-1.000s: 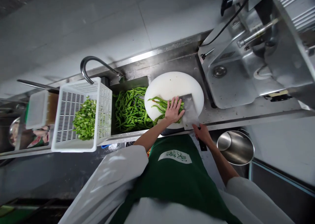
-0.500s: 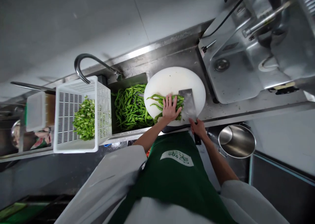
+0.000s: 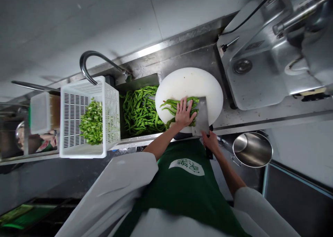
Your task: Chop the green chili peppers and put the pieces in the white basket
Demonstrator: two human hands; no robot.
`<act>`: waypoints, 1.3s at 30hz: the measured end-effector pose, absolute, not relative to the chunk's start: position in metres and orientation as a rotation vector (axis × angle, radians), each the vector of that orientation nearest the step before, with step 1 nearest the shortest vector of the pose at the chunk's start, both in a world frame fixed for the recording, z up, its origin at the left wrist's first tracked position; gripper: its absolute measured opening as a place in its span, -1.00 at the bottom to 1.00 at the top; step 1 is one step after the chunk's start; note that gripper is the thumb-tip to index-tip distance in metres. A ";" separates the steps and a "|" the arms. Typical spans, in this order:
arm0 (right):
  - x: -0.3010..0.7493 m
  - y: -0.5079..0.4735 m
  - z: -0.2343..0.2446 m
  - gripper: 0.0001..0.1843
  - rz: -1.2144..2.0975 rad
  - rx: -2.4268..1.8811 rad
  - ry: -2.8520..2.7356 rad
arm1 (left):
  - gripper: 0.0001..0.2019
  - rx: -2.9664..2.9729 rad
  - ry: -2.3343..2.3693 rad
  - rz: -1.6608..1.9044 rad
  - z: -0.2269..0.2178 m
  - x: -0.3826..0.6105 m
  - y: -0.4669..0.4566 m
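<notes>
Long green chili peppers (image 3: pixel 169 102) lie side by side on a round white cutting board (image 3: pixel 187 81). My left hand (image 3: pixel 183 116) rests flat on top of them with its fingers spread, pressing them against the board. In my right hand (image 3: pixel 211 142) is the dark handle of a cleaver (image 3: pixel 202 117), fingers wrapped round it. Its broad blade stands just right of my left hand, at the right ends of the peppers. Glare and the blade itself hide the cut ends.
Left of the board, a sink holds many whole green peppers (image 3: pixel 140 108). Beyond it stands a white perforated basket (image 3: pixel 111 115) with chopped green pieces (image 3: pixel 91 122), under a curved faucet (image 3: pixel 90 53). A metal pot (image 3: pixel 252 149) sits lower right; another basin (image 3: pixel 256 81) lies right.
The cleaver blade has turned slightly and looks narrower at its far end. My left hand stays flat on the peppers. The whole view has shifted a little.
</notes>
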State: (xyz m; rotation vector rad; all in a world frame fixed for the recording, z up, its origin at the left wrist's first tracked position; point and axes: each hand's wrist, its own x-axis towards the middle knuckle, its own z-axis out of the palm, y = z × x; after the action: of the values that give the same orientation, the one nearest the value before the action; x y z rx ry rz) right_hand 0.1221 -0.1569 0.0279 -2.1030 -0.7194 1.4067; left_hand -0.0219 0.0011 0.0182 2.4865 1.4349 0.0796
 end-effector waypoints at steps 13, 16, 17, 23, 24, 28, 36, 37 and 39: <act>0.102 -0.151 0.023 -0.45 1.383 -1.989 -0.661 | -0.18 2.405 1.579 0.105 0.022 -0.022 0.002; 0.103 -0.157 0.023 -0.43 1.332 -1.997 -0.664 | -0.19 2.389 1.653 0.104 0.024 -0.024 0.002; 0.104 -0.158 0.023 -0.43 1.320 -1.993 -0.666 | -0.20 2.392 1.658 0.098 0.025 -0.024 0.002; 0.116 -0.153 0.021 -0.42 1.316 -1.982 -0.690 | -0.25 2.402 1.625 0.103 0.021 -0.026 0.007; 0.118 -0.152 0.020 -0.43 1.314 -1.984 -0.697 | -0.25 2.400 1.616 0.112 0.020 -0.025 0.008; 0.121 -0.157 0.017 -0.46 1.307 -2.000 -0.701 | -0.23 2.394 1.587 0.149 0.015 -0.023 0.016; 0.124 -0.139 0.022 -0.47 1.290 -2.050 -0.747 | -0.26 2.416 1.558 0.146 0.012 -0.022 0.024; 0.128 -0.132 0.024 -0.47 1.295 -2.047 -0.762 | -0.26 2.422 1.552 0.153 0.012 -0.022 0.024; 0.139 -0.120 0.025 -0.46 1.325 -2.019 -0.769 | -0.27 2.430 1.543 0.162 0.010 -0.023 0.024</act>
State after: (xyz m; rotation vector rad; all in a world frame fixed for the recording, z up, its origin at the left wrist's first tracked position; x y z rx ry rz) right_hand 0.1388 -0.1195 0.0254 -2.0192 -0.7686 1.3248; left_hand -0.0227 0.0237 0.0100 2.4300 1.5434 0.1616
